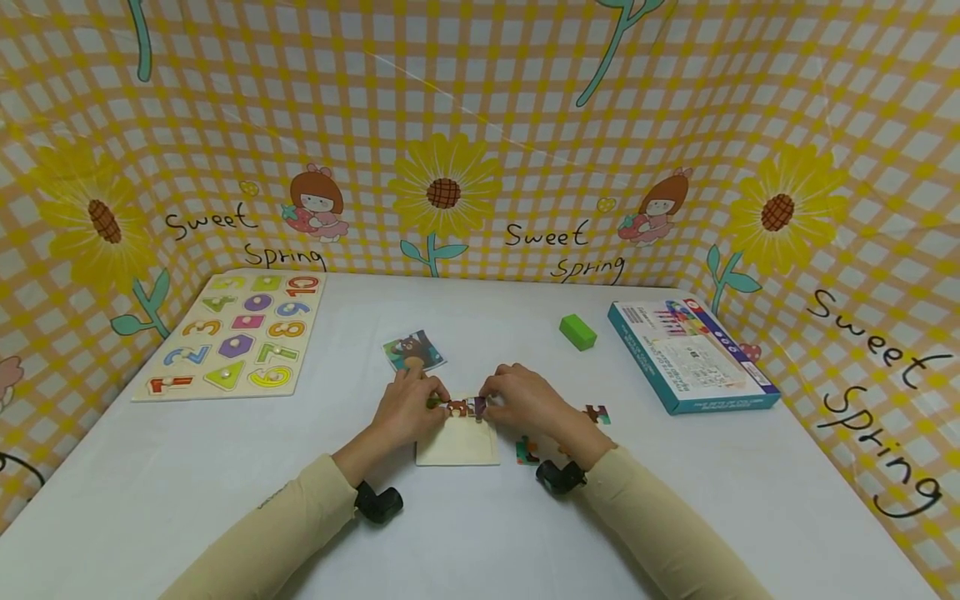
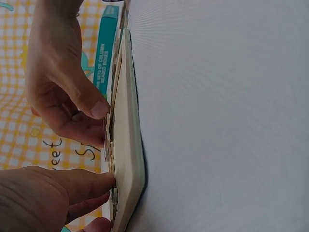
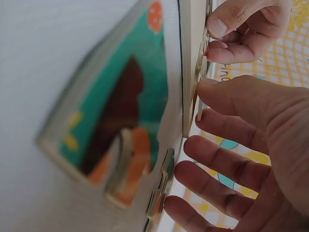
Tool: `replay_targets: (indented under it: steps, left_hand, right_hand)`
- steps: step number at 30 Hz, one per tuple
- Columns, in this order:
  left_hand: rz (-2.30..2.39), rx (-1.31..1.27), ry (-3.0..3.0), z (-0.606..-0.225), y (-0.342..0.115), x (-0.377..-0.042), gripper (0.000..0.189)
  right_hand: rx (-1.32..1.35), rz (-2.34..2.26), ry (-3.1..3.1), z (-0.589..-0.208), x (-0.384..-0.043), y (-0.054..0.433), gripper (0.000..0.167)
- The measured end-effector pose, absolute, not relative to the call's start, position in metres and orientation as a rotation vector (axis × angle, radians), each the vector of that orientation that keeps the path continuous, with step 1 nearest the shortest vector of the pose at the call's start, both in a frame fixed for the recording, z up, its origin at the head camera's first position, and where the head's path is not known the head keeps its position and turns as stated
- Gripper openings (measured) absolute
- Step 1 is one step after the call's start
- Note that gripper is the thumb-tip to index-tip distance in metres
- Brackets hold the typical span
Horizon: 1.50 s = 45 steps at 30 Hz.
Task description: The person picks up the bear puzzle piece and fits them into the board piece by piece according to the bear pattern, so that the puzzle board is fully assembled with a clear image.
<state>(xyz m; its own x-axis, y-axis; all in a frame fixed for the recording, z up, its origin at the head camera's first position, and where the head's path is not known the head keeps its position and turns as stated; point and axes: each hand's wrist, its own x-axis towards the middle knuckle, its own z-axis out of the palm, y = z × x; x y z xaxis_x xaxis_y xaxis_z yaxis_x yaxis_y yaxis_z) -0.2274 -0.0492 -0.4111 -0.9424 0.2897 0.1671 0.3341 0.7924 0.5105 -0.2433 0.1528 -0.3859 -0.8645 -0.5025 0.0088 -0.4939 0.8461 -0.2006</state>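
A pale wooden puzzle board (image 1: pixel 457 450) lies between the hands, with joined jigsaw pieces (image 1: pixel 459 408) showing a brown animal along its far edge. At the far left corner, my left hand (image 1: pixel 408 408) has curled fingers, thumb and fingertips on a jigsaw piece with green on it (image 1: pixel 432 402). My right hand (image 1: pixel 528 400) pinches a purplish jigsaw piece (image 1: pixel 480 407) at the far right corner. In the right wrist view, that piece stands slightly tilted between the right thumb and index finger; the other right fingers (image 3: pixel 219 179) are spread.
Loose jigsaw pieces (image 1: pixel 527 451) lie right of the board, one farther out (image 1: pixel 597 414). Beyond the left hand is a bear picture card (image 1: pixel 414 350). A green block (image 1: pixel 577 332), a teal-sided box (image 1: pixel 690 358) and a number-and-shape board (image 1: pixel 236 337) stand farther back.
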Motion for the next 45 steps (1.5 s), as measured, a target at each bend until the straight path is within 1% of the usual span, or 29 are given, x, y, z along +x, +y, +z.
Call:
replay_targets:
  steps: [10,23,31,45]
  left_hand:
    - [-0.832,-0.507,-2.884,-0.412,-0.047,-0.228,0.01]
    - [-0.835,-0.637,-2.846,-0.41,-0.029,-0.233,0.01]
    - [-0.848,-0.588,-2.896,-0.41,-0.023,-0.234,0.009]
    - [-0.785,-0.576,-2.884,-0.414,-0.022,-0.233,0.006]
  right_hand:
    - [-0.837,-0.291,2.988,-0.387,-0.242,0.151,0.019]
    - [-0.863,-0.302,2.994,-0.384,-0.24,0.151,0.021]
    - [-0.835,-0.302,2.988,-0.386,-0.241,0.151,0.023]
    - [-0.811,-0.308,2.99,-0.386,-0.24,0.149,0.024]
